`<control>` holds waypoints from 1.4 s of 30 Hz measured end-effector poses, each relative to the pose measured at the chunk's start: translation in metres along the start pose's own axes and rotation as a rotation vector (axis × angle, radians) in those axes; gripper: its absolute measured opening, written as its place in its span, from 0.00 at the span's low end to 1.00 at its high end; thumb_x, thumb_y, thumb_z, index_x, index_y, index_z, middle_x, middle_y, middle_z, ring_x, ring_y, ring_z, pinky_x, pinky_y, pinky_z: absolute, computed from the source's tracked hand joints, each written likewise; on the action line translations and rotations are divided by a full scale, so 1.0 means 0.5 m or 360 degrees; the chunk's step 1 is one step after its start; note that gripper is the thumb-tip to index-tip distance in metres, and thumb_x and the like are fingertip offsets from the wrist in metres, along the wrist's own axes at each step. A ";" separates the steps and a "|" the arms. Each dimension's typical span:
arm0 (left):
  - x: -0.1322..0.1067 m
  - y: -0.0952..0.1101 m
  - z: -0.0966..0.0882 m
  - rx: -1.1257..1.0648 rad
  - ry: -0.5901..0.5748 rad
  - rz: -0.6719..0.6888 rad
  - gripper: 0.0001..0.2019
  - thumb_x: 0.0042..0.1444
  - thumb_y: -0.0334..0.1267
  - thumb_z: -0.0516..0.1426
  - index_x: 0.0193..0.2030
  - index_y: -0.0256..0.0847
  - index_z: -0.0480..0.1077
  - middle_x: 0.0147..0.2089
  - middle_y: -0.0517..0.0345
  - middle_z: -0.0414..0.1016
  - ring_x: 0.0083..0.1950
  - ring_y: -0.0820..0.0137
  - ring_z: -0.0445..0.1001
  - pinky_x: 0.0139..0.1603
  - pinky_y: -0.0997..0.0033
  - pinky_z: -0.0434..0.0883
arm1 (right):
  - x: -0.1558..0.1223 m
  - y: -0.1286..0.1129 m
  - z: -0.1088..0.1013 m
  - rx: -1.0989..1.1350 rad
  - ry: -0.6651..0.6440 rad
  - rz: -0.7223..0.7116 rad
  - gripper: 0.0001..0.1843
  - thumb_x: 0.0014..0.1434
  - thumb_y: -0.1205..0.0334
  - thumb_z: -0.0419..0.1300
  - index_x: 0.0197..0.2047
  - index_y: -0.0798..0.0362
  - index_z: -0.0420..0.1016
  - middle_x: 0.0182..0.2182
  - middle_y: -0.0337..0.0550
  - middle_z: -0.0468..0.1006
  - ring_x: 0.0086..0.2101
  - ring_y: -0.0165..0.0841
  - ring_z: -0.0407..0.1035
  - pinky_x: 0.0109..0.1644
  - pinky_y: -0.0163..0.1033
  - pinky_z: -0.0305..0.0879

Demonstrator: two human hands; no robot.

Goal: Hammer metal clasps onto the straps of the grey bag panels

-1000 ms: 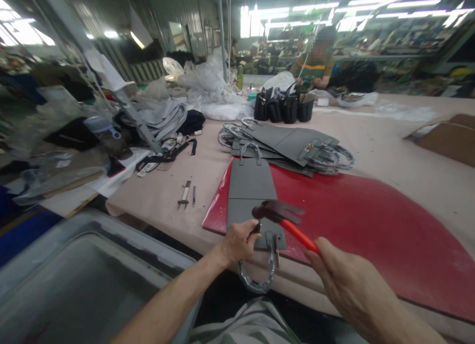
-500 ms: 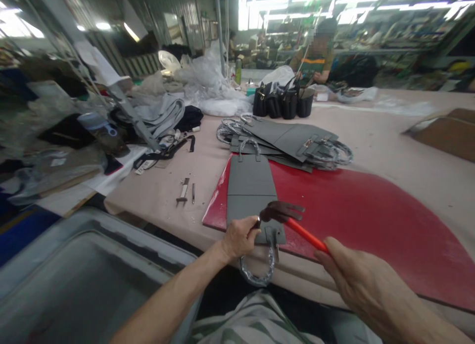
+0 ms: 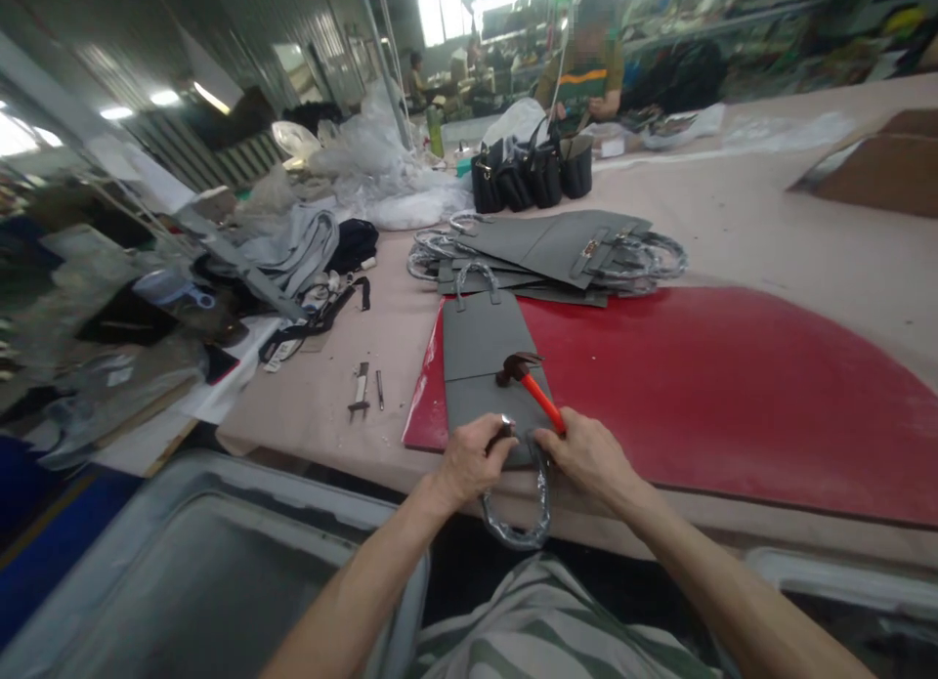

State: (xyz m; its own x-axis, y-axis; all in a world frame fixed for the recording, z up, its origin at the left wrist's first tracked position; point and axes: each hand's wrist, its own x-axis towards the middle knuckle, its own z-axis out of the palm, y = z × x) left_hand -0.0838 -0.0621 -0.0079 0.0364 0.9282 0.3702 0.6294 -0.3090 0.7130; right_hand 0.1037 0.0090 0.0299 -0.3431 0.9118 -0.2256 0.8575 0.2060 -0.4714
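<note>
A flat grey leather bag panel (image 3: 484, 361) lies on a red mat (image 3: 703, 386), its plastic-wrapped handle (image 3: 522, 521) hanging over the table's near edge. My left hand (image 3: 473, 456) is closed, pinching a small dark thing I cannot make out at the panel's near edge. My right hand (image 3: 586, 456) grips the orange handle of a claw hammer (image 3: 524, 376), whose dark head rests on the panel. Both hands sit side by side at the handle's fittings.
A stack of grey panels with wrapped handles (image 3: 557, 254) lies beyond the mat. Small metal tools (image 3: 364, 388) lie left of the mat. Black bags (image 3: 532, 171) stand farther back, near a person (image 3: 586, 68) at the far side. Clutter fills the left; a grey bin (image 3: 183, 562) sits below.
The hammer has come down from above the panel and now rests on it. My right hand has slid forward to the panel's near edge beside my left hand. The view tilted downward.
</note>
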 end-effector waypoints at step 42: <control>-0.020 -0.019 -0.018 -0.0006 0.0267 -0.0048 0.05 0.60 0.32 0.57 0.39 0.39 0.74 0.35 0.55 0.81 0.36 0.69 0.80 0.39 0.74 0.76 | 0.006 0.000 0.009 -0.0069 -0.0086 0.0151 0.17 0.61 0.47 0.55 0.40 0.54 0.72 0.32 0.51 0.80 0.34 0.43 0.75 0.31 0.39 0.50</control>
State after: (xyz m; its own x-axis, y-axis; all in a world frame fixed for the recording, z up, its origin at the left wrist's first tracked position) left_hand -0.0971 -0.0702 -0.0129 -0.1129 0.8897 0.4424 0.6252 -0.2824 0.7275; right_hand 0.1009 0.0101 0.0253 -0.2789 0.9076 -0.3137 0.9026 0.1362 -0.4085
